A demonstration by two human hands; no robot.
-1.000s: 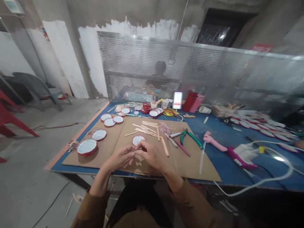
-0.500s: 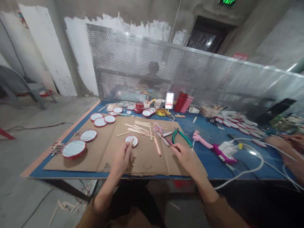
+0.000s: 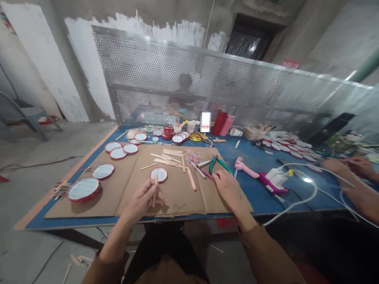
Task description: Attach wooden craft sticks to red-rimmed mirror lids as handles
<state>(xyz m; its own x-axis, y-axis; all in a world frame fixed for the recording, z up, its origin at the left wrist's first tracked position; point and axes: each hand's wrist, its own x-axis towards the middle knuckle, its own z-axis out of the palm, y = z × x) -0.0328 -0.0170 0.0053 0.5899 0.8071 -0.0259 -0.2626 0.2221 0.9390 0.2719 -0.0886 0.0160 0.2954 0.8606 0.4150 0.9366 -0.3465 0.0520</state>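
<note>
Hands parted: left hand point(image 3: 141, 201) grips wooden stick point(image 3: 155, 185), long axis pointing away, lower end part-hidden; right hand point(image 3: 227, 193) open on cardboard point(image 3: 180, 201)

Head camera faces forward and down over the workbench point(image 3: 257, 203)

hidden: craft stick point(image 3: 154, 192) partly behind left hand point(image 3: 141, 201) | blurred: figure point(image 3: 185, 85) behind perforated screen point(image 3: 142, 75) | cut off: co-worker's arm point(image 3: 363, 199)
</note>
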